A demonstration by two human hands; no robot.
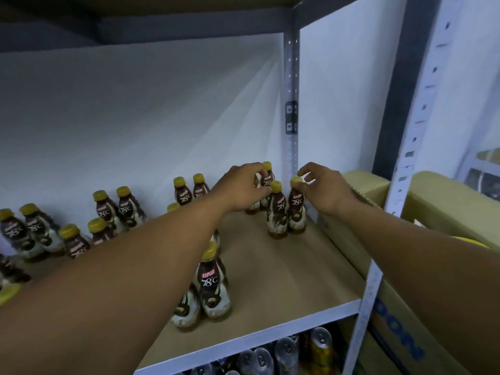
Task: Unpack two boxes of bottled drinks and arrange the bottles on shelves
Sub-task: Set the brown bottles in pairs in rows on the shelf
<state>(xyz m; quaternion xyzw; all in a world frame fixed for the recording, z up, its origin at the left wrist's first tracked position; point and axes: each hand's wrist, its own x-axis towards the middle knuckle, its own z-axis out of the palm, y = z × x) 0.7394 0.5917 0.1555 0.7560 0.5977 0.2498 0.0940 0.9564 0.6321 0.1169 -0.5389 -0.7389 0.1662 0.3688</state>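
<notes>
In the head view, at the shelf's [270, 266] far right corner, the left hand [243, 189] curls round a rear bottle [267, 178] and the right hand [323, 189] pinches a near bottle's [296, 209] cap [296, 180]; small, stiff, likely slick and tippy, they seem best gripped at the neck.

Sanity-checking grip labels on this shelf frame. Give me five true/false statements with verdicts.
1. The bottles on the shelf board have yellow caps. True.
2. The left hand lies flat on the board, holding nothing. False: its grip is curled round a rear bottle in the right corner.
3. The right hand pinches the cap of the corner bottle beside the post. True.
4. The lower shelf holds more bottles. False: it holds cans, tops showing.
5. A cardboard box stands right of the post. True.
</notes>
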